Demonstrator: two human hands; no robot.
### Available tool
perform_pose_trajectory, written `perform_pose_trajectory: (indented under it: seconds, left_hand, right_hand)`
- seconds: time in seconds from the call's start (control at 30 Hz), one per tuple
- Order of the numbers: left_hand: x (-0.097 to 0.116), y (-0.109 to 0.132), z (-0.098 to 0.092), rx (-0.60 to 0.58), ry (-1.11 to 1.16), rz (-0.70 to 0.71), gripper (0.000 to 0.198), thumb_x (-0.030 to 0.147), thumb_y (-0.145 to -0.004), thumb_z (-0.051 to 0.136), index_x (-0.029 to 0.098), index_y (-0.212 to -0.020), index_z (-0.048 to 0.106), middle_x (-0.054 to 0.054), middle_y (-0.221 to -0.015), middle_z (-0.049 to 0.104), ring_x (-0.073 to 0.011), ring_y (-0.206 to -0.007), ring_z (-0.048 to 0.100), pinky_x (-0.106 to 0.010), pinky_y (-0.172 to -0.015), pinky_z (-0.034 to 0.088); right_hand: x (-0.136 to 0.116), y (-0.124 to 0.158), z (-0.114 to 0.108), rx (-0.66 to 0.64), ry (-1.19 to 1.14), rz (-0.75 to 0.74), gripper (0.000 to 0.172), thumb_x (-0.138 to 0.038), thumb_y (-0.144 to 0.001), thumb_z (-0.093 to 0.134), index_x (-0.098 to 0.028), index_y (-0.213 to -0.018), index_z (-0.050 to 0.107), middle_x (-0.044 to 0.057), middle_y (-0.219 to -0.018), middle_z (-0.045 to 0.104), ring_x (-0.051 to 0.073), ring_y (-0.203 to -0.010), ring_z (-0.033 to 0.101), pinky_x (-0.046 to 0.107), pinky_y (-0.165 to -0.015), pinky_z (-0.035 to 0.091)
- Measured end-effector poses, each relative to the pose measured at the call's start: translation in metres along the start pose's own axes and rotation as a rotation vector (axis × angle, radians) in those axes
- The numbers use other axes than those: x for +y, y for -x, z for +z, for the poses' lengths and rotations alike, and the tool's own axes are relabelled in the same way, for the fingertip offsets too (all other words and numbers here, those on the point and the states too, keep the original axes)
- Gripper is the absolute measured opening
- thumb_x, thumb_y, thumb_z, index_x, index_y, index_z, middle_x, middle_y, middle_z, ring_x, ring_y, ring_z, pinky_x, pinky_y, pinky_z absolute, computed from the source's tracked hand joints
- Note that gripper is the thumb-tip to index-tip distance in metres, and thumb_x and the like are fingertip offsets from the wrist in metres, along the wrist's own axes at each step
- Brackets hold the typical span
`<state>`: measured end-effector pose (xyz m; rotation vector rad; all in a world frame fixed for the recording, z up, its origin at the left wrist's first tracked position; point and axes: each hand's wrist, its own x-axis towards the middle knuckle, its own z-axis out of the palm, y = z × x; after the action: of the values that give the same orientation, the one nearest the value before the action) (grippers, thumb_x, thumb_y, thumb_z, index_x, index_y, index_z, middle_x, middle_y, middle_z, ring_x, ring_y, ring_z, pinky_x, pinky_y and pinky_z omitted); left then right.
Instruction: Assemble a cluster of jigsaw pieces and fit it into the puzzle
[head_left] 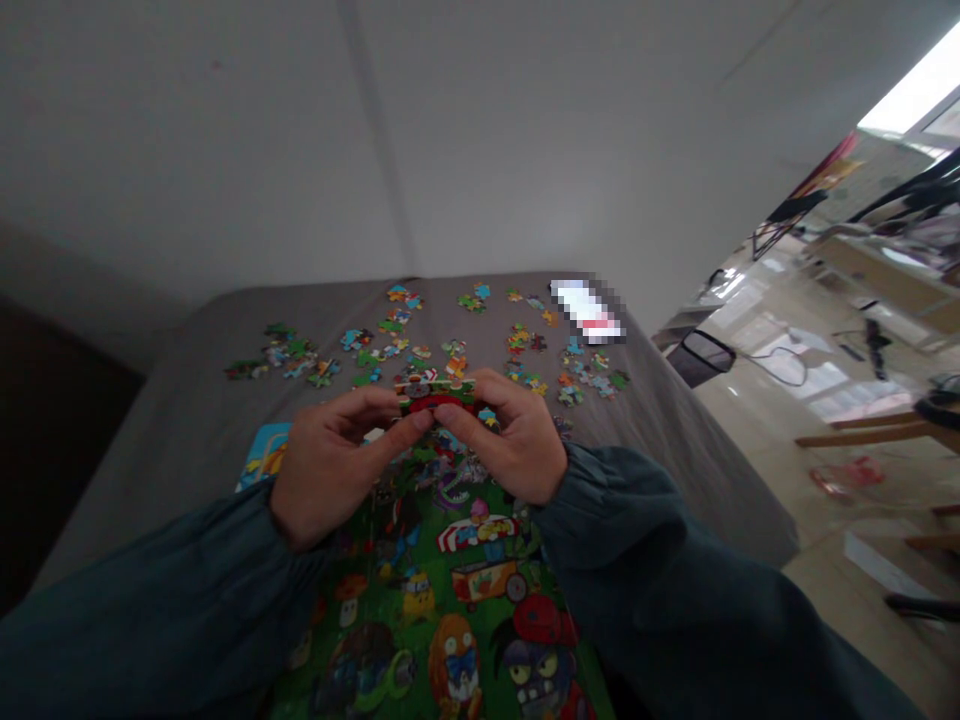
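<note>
A person in dark teal sleeves (150,620) held a small strip of joined puzzle pieces (436,393) between both hands above a grey-covered counter (195,420). The left hand (330,465) and right hand (510,440) were drawn close together, each pinching an end of the strip between thumb and fingers, thumb tips nearly meeting beneath it. The strip, showing red and green, hung level just over the far edge of a partly assembled cartoon puzzle (465,600), which lay flat on the counter directly below the wrists. Beyond the hands, loose pieces (390,345) were scattered across the far half of the counter, most lying singly and apart. A blurred white and red object (589,310) sat near the far right corner, just beside the outermost pieces.
</note>
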<state>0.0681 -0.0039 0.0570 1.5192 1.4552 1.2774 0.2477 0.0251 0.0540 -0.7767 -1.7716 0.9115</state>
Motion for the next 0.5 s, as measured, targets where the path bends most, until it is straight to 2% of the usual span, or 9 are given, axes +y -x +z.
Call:
perform_pose_trajectory:
  seconds: [0.1,0.33,0.43,0.5]
  left_hand:
    - [0.0022,-0.0008,-0.0016,-0.006,-0.028,0.005,0.018,0.042,-0.069,0.08,0.028,-0.068,0.069,0.003,-0.067,0.074,-0.0201,-0.063,0.07,-0.029,-0.059,0.057]
    - [0.0031,-0.0014,-0.0054,-0.045,-0.013,0.036,0.013,0.038,-0.069,0.08,0.028,-0.069,0.072,0.003,-0.069,0.076,-0.0205,-0.064,0.07,-0.032,-0.064,0.059]
    - [-0.0002,-0.0009,-0.0049,-0.101,0.069,0.046,0.014,0.036,-0.071,0.081,0.027,-0.08,0.075,0.001,-0.082,0.079,-0.0217,-0.075,0.073,-0.033,-0.073,0.061]
    - [-0.0035,-0.0002,-0.0039,-0.126,0.123,0.064,0.023,0.035,-0.07,0.082,0.026,-0.089,0.074,-0.002,-0.095,0.081,-0.0229,-0.084,0.074,-0.034,-0.078,0.061]
  right_hand:
    - [0.0012,0.0002,-0.0013,-0.017,0.002,-0.022,0.017,-0.033,-0.09,0.067,-0.02,-0.08,0.067,0.001,-0.079,0.062,0.013,-0.073,0.057,0.027,-0.068,0.047]
    - [-0.0016,0.0008,-0.0038,-0.039,0.011,-0.044,0.02,-0.038,-0.091,0.066,-0.02,-0.083,0.071,0.003,-0.084,0.067,0.014,-0.077,0.061,0.029,-0.072,0.05]
    - [-0.0033,0.0018,-0.0029,-0.003,0.025,-0.047,0.018,-0.034,-0.091,0.067,-0.019,-0.082,0.071,0.003,-0.083,0.067,0.013,-0.076,0.061,0.028,-0.071,0.05]
    - [-0.0032,0.0023,-0.0021,0.033,0.024,-0.051,0.016,-0.032,-0.09,0.068,-0.019,-0.081,0.07,0.002,-0.083,0.066,0.013,-0.075,0.061,0.027,-0.072,0.05]
